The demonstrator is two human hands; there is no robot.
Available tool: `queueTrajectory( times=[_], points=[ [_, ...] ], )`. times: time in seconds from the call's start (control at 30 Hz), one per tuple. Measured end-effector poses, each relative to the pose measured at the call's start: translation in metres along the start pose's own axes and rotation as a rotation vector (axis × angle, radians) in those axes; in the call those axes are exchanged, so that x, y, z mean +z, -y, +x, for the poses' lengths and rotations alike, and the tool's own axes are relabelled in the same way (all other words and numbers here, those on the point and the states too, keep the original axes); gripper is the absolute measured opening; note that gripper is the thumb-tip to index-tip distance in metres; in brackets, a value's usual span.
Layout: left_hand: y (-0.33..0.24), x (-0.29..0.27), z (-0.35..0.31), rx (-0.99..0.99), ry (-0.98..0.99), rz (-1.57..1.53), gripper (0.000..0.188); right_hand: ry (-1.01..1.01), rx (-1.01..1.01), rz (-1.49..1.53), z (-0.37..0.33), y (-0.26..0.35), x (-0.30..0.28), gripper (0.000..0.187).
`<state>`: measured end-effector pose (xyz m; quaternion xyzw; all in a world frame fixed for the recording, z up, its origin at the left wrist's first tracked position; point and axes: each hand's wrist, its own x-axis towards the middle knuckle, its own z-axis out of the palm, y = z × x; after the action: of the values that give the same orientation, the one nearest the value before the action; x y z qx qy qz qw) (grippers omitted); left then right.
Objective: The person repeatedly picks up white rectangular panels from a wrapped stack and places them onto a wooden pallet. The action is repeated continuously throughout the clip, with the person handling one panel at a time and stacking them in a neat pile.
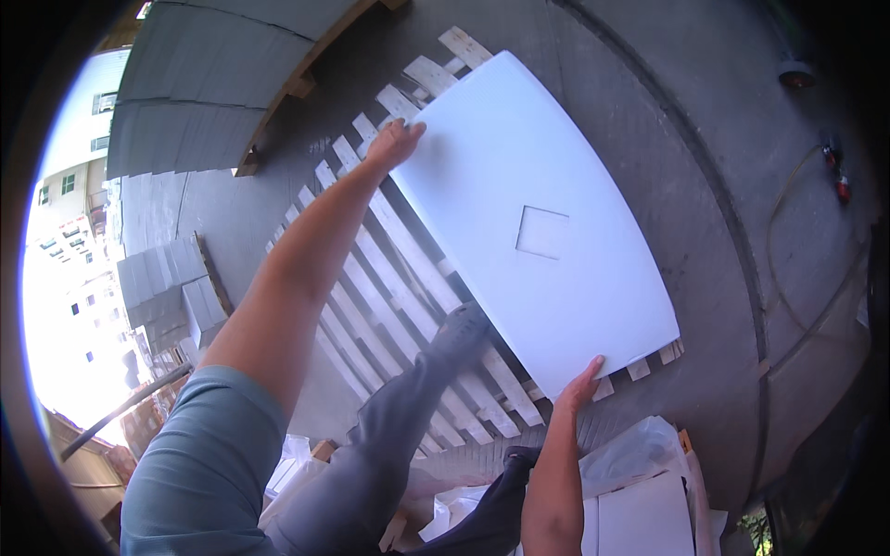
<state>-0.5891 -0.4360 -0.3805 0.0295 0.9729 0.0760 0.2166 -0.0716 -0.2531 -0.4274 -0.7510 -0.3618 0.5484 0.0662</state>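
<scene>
A large white flat panel, rectangular and with a small square outline in its face, lies over the right part of a slatted wooden pallet. My left hand is closed on the panel's left long edge, toward its far end. At the near end, my right hand grips the panel by its near left corner, thumb on top and the other fingers mostly hidden. One of my shoes stands on the pallet slats beside the panel's left edge.
Tall stacks of grey sheets or boxes rise on pallets at the far left, with smaller grey stacks below. White panels under clear plastic lie near my right arm. A cable with a red connector is on the floor at right.
</scene>
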Motion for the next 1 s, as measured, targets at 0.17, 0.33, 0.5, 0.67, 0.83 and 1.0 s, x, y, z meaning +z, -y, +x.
queueTrajectory(
  times=[0.17, 0.33, 0.5, 0.67, 0.83, 1.0],
  points=[
    [-0.001, 0.022, 0.014, -0.03, 0.013, -0.055, 0.077, -0.131, -0.044, -0.072, 0.01, -0.014, 0.007, 0.081],
    [0.008, 0.029, 0.017, -0.054, -0.063, -0.062, 0.078, -0.115, -0.094, -0.008, 0.012, -0.017, 0.009, 0.082],
    [0.03, 0.035, 0.006, -0.048, -0.038, -0.082, 0.072, -0.14, -0.061, -0.101, 0.017, -0.014, -0.005, 0.08],
    [0.091, 0.054, -0.083, -0.106, -0.017, -0.088, 0.07, 0.051, -0.112, -0.062, 0.058, -0.002, -0.05, 0.072],
    [0.147, 0.071, -0.124, -0.165, 0.268, -0.211, 0.08, 0.22, -0.124, -0.035, 0.09, 0.004, -0.09, 0.068],
    [0.169, 0.088, -0.119, -0.047, 0.434, -0.666, 0.089, 0.302, -0.05, 0.101, 0.098, 0.001, -0.099, 0.072]
  ],
)
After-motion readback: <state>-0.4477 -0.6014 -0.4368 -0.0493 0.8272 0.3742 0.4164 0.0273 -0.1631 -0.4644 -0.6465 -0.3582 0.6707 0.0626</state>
